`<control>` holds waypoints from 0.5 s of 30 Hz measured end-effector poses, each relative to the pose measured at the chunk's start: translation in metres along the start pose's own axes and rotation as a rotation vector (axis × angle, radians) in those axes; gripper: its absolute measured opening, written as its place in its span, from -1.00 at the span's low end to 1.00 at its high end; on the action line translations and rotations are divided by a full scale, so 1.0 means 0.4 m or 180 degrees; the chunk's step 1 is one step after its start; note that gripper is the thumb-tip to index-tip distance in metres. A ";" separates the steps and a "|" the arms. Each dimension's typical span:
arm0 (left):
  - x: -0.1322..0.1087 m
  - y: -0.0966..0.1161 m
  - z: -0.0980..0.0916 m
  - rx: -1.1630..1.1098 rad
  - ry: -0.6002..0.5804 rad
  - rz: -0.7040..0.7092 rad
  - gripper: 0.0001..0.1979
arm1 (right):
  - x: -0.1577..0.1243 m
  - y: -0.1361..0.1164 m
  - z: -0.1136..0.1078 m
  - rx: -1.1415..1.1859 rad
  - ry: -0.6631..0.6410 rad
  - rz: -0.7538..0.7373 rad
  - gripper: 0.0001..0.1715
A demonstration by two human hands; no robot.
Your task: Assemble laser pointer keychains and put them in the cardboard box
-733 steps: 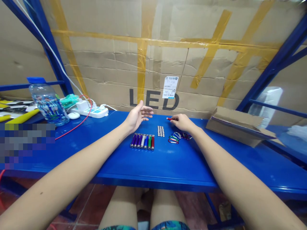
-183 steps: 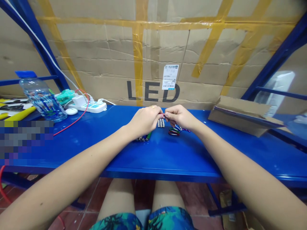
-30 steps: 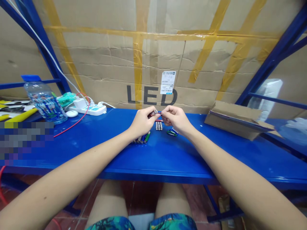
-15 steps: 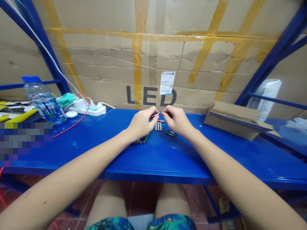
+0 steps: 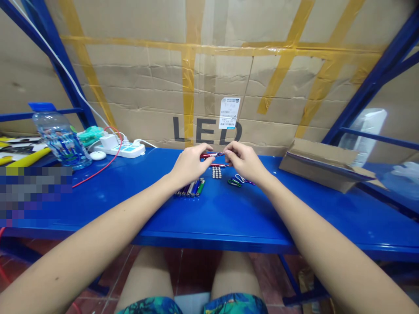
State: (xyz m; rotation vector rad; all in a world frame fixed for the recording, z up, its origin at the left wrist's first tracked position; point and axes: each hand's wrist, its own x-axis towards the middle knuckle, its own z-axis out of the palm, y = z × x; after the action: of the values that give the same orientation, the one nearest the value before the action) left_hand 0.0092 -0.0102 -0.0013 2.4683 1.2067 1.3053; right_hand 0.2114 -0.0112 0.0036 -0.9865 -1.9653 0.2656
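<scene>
My left hand (image 5: 189, 164) pinches a small red flashlight (image 5: 207, 155), held level above the blue shelf (image 5: 229, 213). My right hand (image 5: 242, 161) is closed at the flashlight's right end, where a small clip shows between the fingers. Under my left hand lies a row of several coloured mini flashlights (image 5: 191, 189). A cluster of button batteries (image 5: 216, 172) sits between the hands. Coloured carabiner clips (image 5: 238, 180) lie below my right hand. Another red piece (image 5: 220, 165) rests on the shelf just behind the batteries.
A water bottle (image 5: 60, 139), a white power strip (image 5: 121, 150) with a red cable, and a mint-green item stand at the back left. A flat cardboard box (image 5: 324, 164) lies at the right. A big taped carton marked LED (image 5: 209, 87) closes off the back.
Over the last second both hands stayed together at the red flashlight and shifted slightly; the flashlight now lies more level. Much earlier, my left hand was open and the flashlight row was complete.
</scene>
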 end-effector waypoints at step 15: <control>0.007 -0.025 -0.021 -0.0578 -0.0171 0.0049 -0.93 | 0.005 0.027 -0.001 0.0773 -0.0232 0.0469 -0.84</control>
State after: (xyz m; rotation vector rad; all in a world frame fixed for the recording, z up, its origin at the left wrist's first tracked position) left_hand -0.0021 -0.0036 0.0018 2.3725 1.0108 1.2815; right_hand 0.2169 -0.0027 -0.0006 -0.9739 -1.8741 0.6156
